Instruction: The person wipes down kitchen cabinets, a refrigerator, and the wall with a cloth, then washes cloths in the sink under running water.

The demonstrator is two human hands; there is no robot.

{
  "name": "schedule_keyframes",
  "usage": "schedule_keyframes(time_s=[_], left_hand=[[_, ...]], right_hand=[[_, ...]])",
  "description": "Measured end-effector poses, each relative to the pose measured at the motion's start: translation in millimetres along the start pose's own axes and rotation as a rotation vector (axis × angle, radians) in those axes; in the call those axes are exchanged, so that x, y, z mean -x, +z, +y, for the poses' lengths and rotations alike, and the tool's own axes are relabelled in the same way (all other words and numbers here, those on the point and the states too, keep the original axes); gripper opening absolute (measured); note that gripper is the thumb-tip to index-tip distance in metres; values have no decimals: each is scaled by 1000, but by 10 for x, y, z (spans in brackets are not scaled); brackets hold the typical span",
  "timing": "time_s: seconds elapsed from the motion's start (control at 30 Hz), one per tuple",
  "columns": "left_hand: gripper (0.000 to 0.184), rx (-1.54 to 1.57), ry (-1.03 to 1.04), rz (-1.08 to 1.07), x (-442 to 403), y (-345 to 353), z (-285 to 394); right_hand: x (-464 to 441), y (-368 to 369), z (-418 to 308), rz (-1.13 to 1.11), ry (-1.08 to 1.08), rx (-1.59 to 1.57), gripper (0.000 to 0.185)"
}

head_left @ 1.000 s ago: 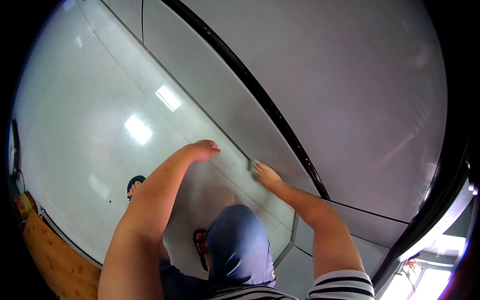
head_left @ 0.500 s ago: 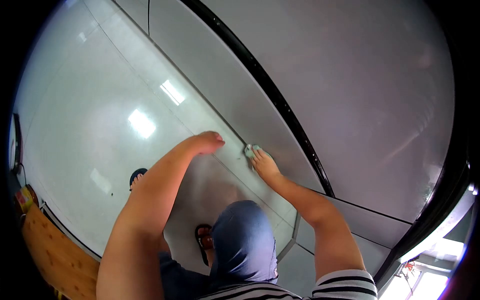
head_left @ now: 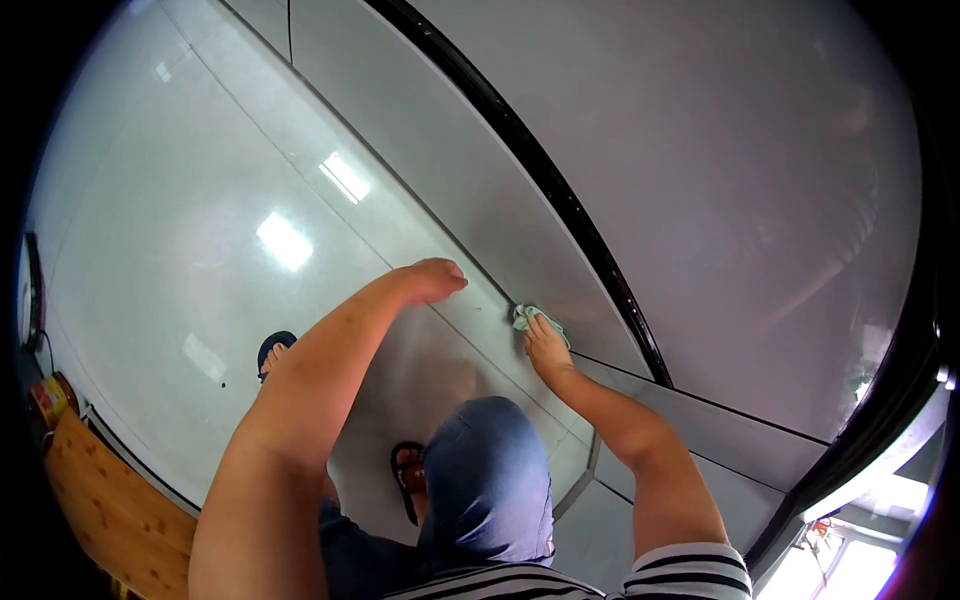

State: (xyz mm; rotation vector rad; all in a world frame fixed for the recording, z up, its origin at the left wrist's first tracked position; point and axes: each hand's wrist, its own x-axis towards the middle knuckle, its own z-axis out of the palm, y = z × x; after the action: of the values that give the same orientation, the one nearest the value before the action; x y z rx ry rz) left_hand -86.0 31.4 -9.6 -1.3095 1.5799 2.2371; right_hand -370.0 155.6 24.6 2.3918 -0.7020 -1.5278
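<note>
Under the fingers of my right hand [head_left: 545,343] is a crumpled pale green cloth [head_left: 523,316], pressed against the low edge of the glossy grey panel [head_left: 470,200], close to where it meets the floor. Part of the cloth shows beyond my fingertips and along the hand's right side. My left hand [head_left: 435,281] hangs over the floor, left of the cloth and apart from it. Its fingers are loosely curled in, and no object shows in them.
A black curved strip [head_left: 520,145] divides the lower panel from a large upper grey surface [head_left: 720,180]. Shiny tiles [head_left: 200,270] cover the floor. My bent knee [head_left: 487,480] and sandalled feet are below. A wooden board [head_left: 110,500] stands at the lower left.
My right hand and the cloth have slid right and slightly toward me along the panel's lower edge. My left hand has shifted a little to the right.
</note>
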Motion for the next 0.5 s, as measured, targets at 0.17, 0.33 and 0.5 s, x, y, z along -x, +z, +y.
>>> schedule_keyframes(time_s=[0.17, 0.33, 0.5], left_hand=[[42, 10, -34, -12, 79, 93, 43], [38, 27, -9, 84, 40, 48, 77], [37, 54, 13, 110, 16, 148, -101]], right_hand=[[-152, 77, -74, 99, 131, -92, 43], [106, -122, -38, 225, 386, -951, 34], [-380, 332, -574, 439, 872, -2841, 23]])
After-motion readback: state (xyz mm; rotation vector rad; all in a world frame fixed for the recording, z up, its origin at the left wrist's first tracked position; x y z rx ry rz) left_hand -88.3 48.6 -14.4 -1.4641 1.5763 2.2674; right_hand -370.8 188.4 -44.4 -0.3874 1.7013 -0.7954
